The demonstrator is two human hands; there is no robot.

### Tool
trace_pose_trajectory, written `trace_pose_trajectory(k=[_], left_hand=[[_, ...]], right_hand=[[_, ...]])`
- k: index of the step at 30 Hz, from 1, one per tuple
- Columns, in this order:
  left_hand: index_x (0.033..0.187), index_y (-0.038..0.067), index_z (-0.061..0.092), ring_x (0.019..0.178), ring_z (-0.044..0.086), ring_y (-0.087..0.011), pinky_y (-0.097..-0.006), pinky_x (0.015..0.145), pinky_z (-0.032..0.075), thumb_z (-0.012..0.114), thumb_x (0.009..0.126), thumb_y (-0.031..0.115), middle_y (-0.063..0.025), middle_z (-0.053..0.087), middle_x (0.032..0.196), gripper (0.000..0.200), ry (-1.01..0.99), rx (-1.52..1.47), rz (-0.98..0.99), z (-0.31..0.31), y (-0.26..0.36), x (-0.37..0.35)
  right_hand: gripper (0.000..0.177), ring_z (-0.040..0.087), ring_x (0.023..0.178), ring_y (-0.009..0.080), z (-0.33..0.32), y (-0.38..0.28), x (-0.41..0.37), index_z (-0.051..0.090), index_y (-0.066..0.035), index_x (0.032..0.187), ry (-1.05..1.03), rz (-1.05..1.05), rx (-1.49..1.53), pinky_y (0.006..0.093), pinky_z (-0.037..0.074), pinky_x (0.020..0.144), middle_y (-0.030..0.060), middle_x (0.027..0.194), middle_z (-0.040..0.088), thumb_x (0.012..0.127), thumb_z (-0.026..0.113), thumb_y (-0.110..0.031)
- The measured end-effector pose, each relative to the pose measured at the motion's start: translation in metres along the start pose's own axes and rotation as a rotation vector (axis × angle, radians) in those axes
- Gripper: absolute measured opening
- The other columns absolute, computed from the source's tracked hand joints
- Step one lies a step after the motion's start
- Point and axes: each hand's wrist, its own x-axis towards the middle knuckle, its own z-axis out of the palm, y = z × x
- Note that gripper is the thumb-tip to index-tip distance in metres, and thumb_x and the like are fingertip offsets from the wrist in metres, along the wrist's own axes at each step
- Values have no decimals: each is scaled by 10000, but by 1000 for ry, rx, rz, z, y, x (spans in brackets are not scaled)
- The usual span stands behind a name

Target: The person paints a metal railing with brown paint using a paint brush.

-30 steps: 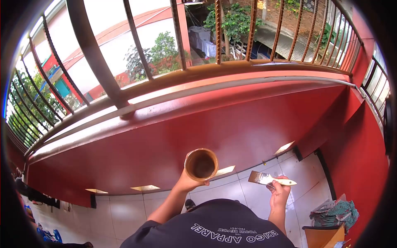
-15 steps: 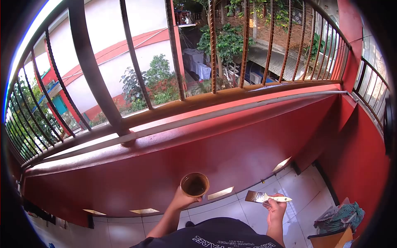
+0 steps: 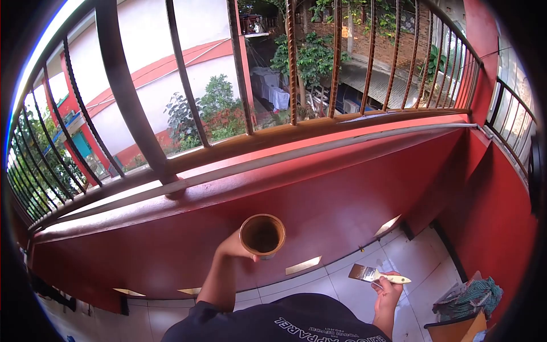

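A round cup (image 3: 262, 234) with brown residue inside is held from its left side by my left hand (image 3: 236, 246), in front of the red wall. Its open mouth faces up toward the camera. At the lower right, my right hand (image 3: 388, 291) grips the pale handle of a flat paintbrush (image 3: 374, 275). The brush has a metal band, and its brown-coated bristles point left. Brush and cup are apart from each other.
A metal railing (image 3: 228, 146) with upright bars tops the red wall (image 3: 319, 199), and a pale pipe (image 3: 239, 169) runs below it. Tiled floor (image 3: 319, 288) lies beneath. At the lower right, a green cloth (image 3: 476, 297) rests by a cardboard box (image 3: 464, 329).
My left hand has raised the cup, moving it up and slightly left in view. My right hand has shifted a little right with the brush.
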Motion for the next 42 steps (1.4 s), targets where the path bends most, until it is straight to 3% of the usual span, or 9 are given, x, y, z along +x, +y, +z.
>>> trace_pose_trajectory(k=[13,20,24,26,30,34,37,40,42], left_hand=[[1322,13,499,1122,576,-215,-384,931,487,971,542,383,-128,591,1249,984,-300,-201,70,-38,19,24],[1321,12,500,1126,576,-218,-386,933,486,971,543,381,-131,590,1253,982,-350,-205,83,-47,20,30],[1321,12,501,1129,576,-220,-387,934,486,971,543,380,-133,590,1255,981,-363,-211,83,-49,17,29],[1321,12,501,1130,576,-221,-388,935,486,971,543,380,-134,589,1256,980,-371,-216,81,-49,16,28],[1321,12,501,1132,576,-222,-389,936,485,971,544,379,-136,589,1258,979,-382,-224,79,-48,15,25],[1320,11,502,1135,576,-224,-390,937,485,971,544,378,-138,589,1261,978,-394,-232,78,-47,14,23],[1320,11,502,1136,576,-225,-391,938,484,971,544,377,-140,588,1262,977,-402,-243,85,-48,12,19],[1320,11,503,1138,576,-226,-392,939,484,971,545,376,-141,588,1264,976,-402,-241,91,-49,11,18],[1320,11,503,1139,576,-227,-393,939,484,971,545,375,-142,588,1265,976,-409,-245,93,-50,12,17]], right_hand=[[196,677,792,194,45,-38,40,557,-41,1009,-120,-211,-28,291,573,646,135,1023,656,852,642,40],[249,662,951,218,155,-136,58,530,-67,1105,-423,-653,205,337,584,805,133,1123,633,890,592,41],[217,642,970,173,232,-172,52,554,-1,1045,-543,-865,208,272,537,842,143,1076,645,858,624,85],[184,648,912,136,266,-180,61,577,9,1013,-543,-1023,105,242,534,787,119,1009,658,857,655,65],[142,637,750,89,318,-190,59,614,4,960,-625,-974,45,218,505,682,56,858,666,846,691,39],[159,685,796,152,353,-202,63,602,14,977,-659,-810,22,269,573,732,105,880,672,848,693,18],[170,710,811,211,369,-242,52,597,21,1012,-711,-711,262,304,607,743,147,951,675,863,677,10],[169,709,813,202,363,-261,46,589,27,1012,-602,-887,188,296,617,747,155,935,669,865,671,9],[163,706,811,187,358,-247,49,587,29,999,-652,-838,41,286,620,736,147,920,664,861,673,13]])
